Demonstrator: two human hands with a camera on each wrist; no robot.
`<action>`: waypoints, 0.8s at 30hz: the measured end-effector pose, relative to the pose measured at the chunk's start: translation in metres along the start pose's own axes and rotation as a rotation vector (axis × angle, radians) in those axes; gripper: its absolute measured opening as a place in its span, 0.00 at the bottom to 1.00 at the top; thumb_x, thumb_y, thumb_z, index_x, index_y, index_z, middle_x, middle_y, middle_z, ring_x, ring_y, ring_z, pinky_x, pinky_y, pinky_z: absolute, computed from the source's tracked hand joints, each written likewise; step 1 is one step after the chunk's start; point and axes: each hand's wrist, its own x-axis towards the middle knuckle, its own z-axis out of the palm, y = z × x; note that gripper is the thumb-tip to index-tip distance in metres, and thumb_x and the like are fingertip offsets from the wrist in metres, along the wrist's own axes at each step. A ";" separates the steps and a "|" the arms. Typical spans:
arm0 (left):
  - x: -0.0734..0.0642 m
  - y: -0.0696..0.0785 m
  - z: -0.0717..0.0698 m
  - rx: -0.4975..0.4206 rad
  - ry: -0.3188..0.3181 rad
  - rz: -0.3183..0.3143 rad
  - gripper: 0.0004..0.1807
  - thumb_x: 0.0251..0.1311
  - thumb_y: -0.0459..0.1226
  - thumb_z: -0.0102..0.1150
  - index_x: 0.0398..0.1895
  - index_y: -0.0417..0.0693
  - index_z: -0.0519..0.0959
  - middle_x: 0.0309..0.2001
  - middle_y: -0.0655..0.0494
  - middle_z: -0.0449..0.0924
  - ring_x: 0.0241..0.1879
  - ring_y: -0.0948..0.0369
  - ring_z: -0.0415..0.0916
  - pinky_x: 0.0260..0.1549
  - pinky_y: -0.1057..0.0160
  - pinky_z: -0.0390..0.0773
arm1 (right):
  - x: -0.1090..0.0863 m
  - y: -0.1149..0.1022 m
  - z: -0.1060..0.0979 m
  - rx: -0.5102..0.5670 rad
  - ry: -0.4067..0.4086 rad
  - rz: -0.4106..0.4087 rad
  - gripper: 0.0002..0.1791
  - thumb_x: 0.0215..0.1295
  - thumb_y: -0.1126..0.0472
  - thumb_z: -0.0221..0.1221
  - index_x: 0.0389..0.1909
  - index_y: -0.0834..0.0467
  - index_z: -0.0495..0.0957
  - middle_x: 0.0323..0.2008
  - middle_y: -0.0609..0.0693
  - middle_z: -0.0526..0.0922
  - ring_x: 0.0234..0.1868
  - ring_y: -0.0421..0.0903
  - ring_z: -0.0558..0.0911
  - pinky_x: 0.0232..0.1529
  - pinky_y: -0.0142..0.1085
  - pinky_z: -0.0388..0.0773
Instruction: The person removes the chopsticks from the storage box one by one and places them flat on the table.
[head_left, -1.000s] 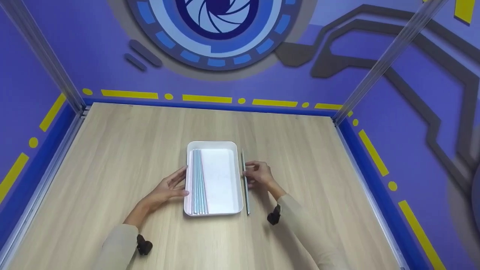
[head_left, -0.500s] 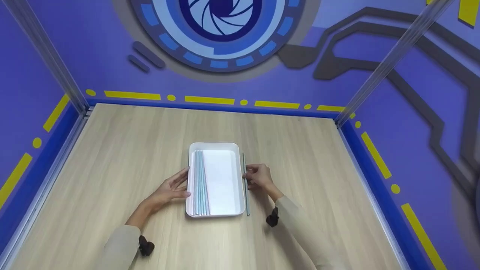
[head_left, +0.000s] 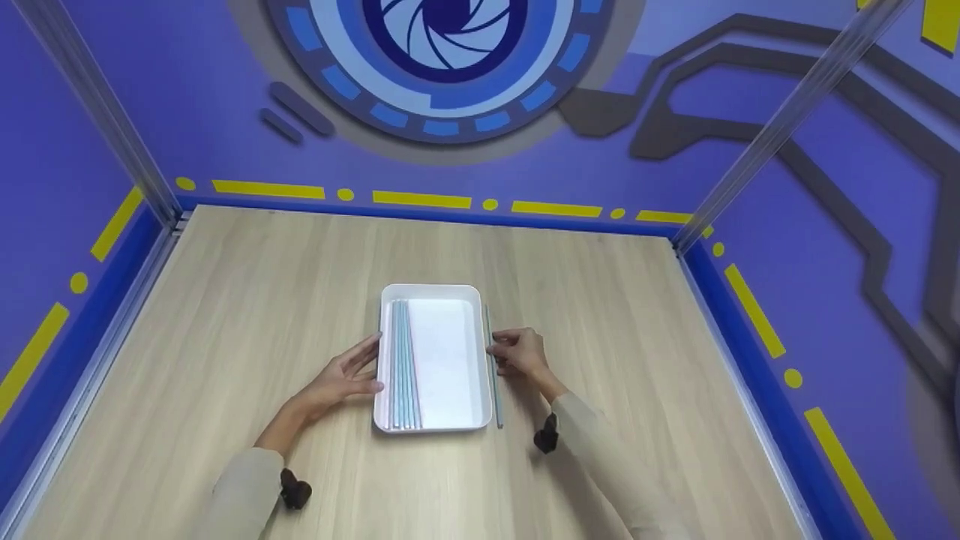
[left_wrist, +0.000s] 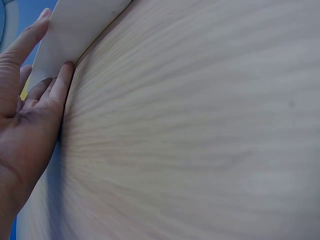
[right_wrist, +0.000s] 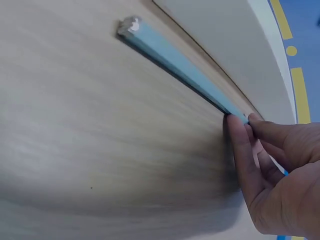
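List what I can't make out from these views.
Head: exact count of the sticks in the tray; too small and close together.
Right wrist: far end of the loose stick; hidden by the right hand.
Left wrist: the sticks, behind the tray's wall; top edge crops the tray.

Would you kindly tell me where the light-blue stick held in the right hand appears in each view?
Head: the light-blue stick is just right of centre, in the right hand.
Left wrist: not in the picture.
Right wrist: it slants from the upper left down to that hand.
Shared landmark: the white tray, central in head, top left in left wrist, top right in right wrist.
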 end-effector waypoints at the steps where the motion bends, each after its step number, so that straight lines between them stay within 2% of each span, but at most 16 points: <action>1: 0.000 0.000 0.000 0.003 0.002 0.000 0.53 0.64 0.29 0.66 0.84 0.51 0.42 0.84 0.41 0.35 0.82 0.41 0.41 0.72 0.66 0.68 | 0.000 0.000 -0.001 0.000 -0.004 -0.001 0.20 0.61 0.68 0.70 0.55 0.66 0.84 0.31 0.56 0.89 0.25 0.41 0.86 0.24 0.34 0.89; 8: 0.002 0.002 0.000 0.012 0.010 0.001 0.54 0.63 0.30 0.67 0.84 0.51 0.43 0.84 0.41 0.36 0.82 0.42 0.41 0.72 0.67 0.67 | 0.005 -0.013 -0.015 -0.102 -0.004 -0.059 0.15 0.63 0.68 0.68 0.49 0.70 0.84 0.35 0.62 0.90 0.32 0.51 0.90 0.32 0.38 0.91; 13: 0.001 0.003 0.001 0.010 0.006 -0.007 0.54 0.63 0.30 0.67 0.84 0.51 0.42 0.84 0.41 0.35 0.82 0.42 0.41 0.73 0.67 0.66 | 0.005 -0.031 -0.028 -0.166 0.000 -0.082 0.15 0.65 0.67 0.67 0.51 0.70 0.84 0.39 0.63 0.89 0.39 0.60 0.90 0.42 0.47 0.91; 19: 0.000 0.005 0.002 0.005 0.019 -0.023 0.54 0.63 0.31 0.68 0.84 0.52 0.43 0.84 0.43 0.35 0.83 0.45 0.39 0.73 0.69 0.64 | 0.005 -0.054 -0.035 -0.210 -0.006 -0.139 0.16 0.64 0.67 0.67 0.51 0.70 0.84 0.40 0.64 0.90 0.38 0.58 0.90 0.40 0.46 0.92; 24: -0.002 0.005 0.003 -0.008 0.010 -0.012 0.54 0.63 0.30 0.67 0.84 0.50 0.42 0.84 0.41 0.35 0.82 0.44 0.39 0.72 0.69 0.66 | 0.007 -0.074 -0.032 -0.251 -0.040 -0.178 0.15 0.64 0.69 0.65 0.51 0.68 0.84 0.40 0.63 0.90 0.36 0.54 0.89 0.40 0.46 0.92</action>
